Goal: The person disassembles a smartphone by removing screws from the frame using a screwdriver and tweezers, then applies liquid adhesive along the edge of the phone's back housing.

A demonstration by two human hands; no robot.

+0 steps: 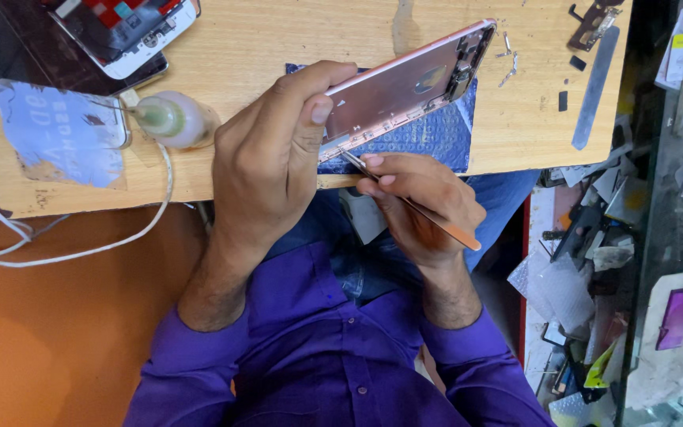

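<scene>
On the left of the pale wooden tabletop [278,32]: noted a looping white cable [81,253], a crumpled blue-and-white foil sheet [61,130] and, just beside it, a small clear squeeze bottle with greenish liquid [175,119]. Further back, found a white-framed phone screen assembly [124,28] lying face down.

Toward the middle, found the left hand [270,158] raised over the table edge, wrist bent, fingers curled around the near end of a pink metal phone back housing [405,87], with the thumb pressed flat on its inner face. Held that housing tilted, its long axis running from the left hand up and away to the right, above a blue bubble-textured mat [436,138].

Just right of and below that thumb, saw the right hand [420,205], the nearer one to the housing's lower long edge. Pinched a thin metal pry tool with an orange handle [436,221] between thumb and first fingers, pen-fashion, its tip touching that lower edge close to the left thumb, its shaft slanting down to the right, away from the housing.

Further right, noted loose small metal brackets [507,59] and a long grey metal strip [594,87].
</scene>
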